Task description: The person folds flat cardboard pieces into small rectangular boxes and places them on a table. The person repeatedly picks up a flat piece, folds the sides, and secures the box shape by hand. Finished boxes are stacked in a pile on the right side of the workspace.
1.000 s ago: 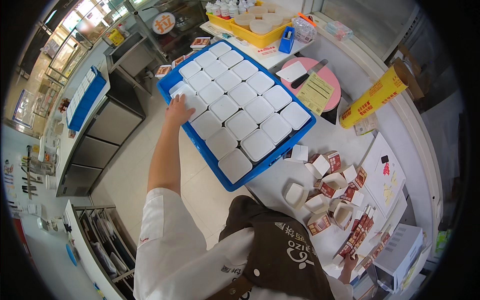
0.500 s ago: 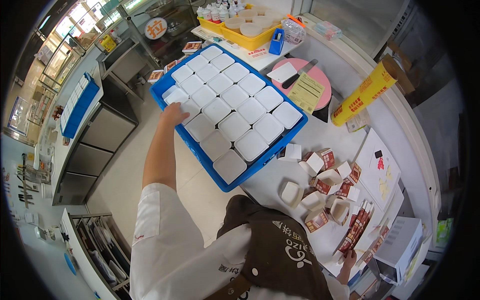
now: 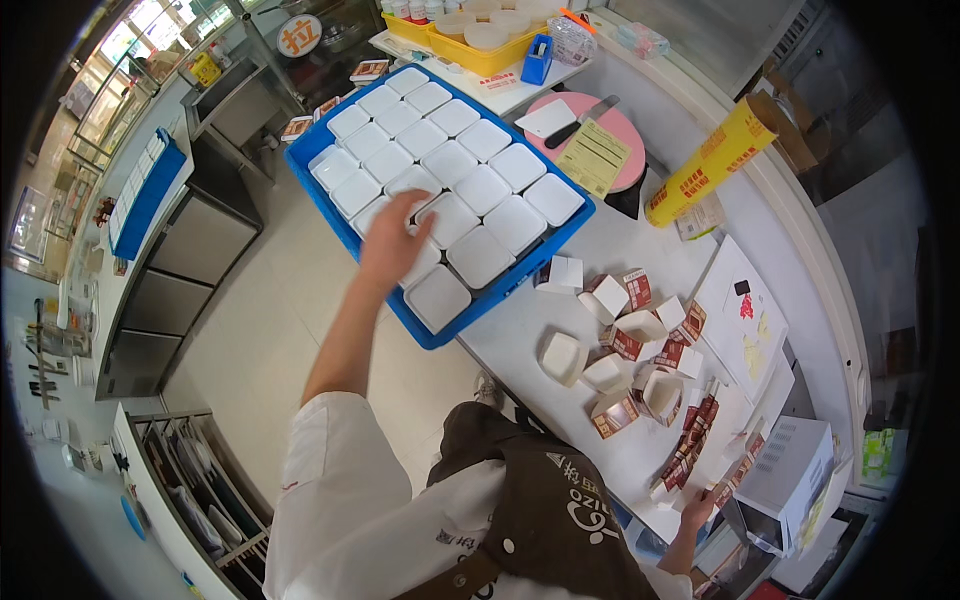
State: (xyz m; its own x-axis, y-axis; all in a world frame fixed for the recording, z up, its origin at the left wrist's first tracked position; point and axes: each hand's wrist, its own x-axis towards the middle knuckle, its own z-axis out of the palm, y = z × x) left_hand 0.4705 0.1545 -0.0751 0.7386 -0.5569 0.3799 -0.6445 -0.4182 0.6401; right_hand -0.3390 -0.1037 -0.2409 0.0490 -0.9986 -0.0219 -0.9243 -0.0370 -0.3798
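- Left hand point(image 3: 392, 240) is laid flat, fingers spread, on white square containers point(image 3: 450, 190) packed in a blue crate point(image 3: 560, 232) overhanging the counter point(image 3: 530, 330); nothing is gripped.
- Right hand point(image 3: 697, 507) is seen low by the stacked paper boxes point(image 3: 690, 440); its grip cannot be told.
- Crate is best steadied first; one container should be lifted straight, neighbours left undisturbed.
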